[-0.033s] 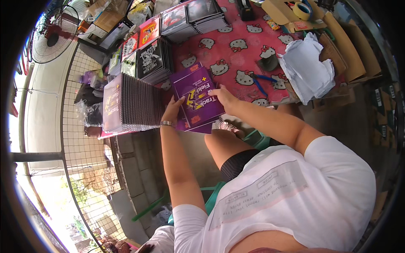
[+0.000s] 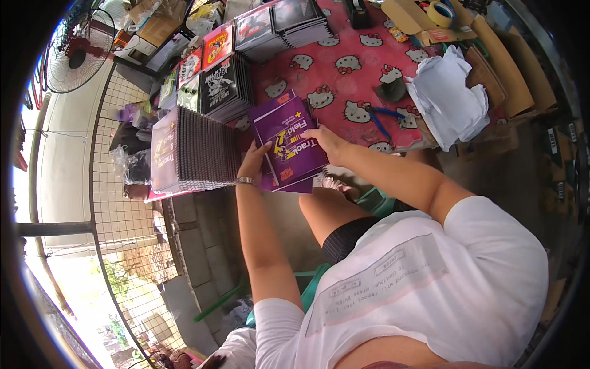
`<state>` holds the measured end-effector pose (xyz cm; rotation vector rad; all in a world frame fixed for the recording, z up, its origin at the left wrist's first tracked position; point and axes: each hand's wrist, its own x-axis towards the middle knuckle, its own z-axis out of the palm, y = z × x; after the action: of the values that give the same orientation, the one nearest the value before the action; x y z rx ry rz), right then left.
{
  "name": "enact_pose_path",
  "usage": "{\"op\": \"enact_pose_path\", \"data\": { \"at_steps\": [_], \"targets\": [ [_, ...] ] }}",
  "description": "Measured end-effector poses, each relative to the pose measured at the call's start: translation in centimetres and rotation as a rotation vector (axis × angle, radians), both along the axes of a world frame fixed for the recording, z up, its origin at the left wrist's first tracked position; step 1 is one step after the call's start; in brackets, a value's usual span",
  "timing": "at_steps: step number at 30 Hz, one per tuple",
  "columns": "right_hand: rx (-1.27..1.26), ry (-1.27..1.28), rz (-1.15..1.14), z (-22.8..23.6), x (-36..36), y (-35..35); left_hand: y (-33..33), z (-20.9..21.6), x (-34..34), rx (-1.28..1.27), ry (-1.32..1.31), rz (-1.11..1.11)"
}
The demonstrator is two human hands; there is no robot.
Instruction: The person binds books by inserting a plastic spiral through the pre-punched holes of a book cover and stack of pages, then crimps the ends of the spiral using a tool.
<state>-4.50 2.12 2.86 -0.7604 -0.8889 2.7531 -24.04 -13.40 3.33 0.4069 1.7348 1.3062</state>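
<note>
Over the table's near edge I hold overlapping purple notebooks (image 2: 292, 165), their covers printed with a yellow figure and white lettering. They lie slightly askew to one another, and I cannot tell how many there are. My left hand (image 2: 252, 163) grips their left edge, thumb on top and fingers mostly hidden beneath. On the right edge my right hand (image 2: 330, 144) is closed, its thumb lying on the cover. Just left of my left hand stands a tall stack of spiral-bound purple notebooks (image 2: 165, 150) with matching covers.
Stacks of black notebooks (image 2: 220, 86) and red-covered notebooks (image 2: 217, 47) stand farther back on the pink patterned tablecloth (image 2: 344, 86). Blue-handled pliers (image 2: 380, 123), crumpled white paper (image 2: 447, 92) and an opened cardboard box (image 2: 412, 21) with tape are at right. A fan (image 2: 77, 56) stands far left.
The hands and the purple notebooks are almost where they were, with only a very slight shift in the picture. Nothing has been let go or taken hold of.
</note>
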Motion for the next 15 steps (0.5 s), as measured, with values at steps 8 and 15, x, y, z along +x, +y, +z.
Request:
{"op": "enact_pose_path", "data": {
  "at_steps": [8, 15],
  "targets": [
    [0.158, -0.408, 0.122, 1.4, 3.9, -1.4, -6.2, -3.4, 8.3, 0.064, -0.361, 0.530],
    [-0.051, -0.248, 0.431, 0.7, 11.2, -3.8, -8.7, 0.8, 18.7, 0.131, -0.642, 0.511]
  ]
}}
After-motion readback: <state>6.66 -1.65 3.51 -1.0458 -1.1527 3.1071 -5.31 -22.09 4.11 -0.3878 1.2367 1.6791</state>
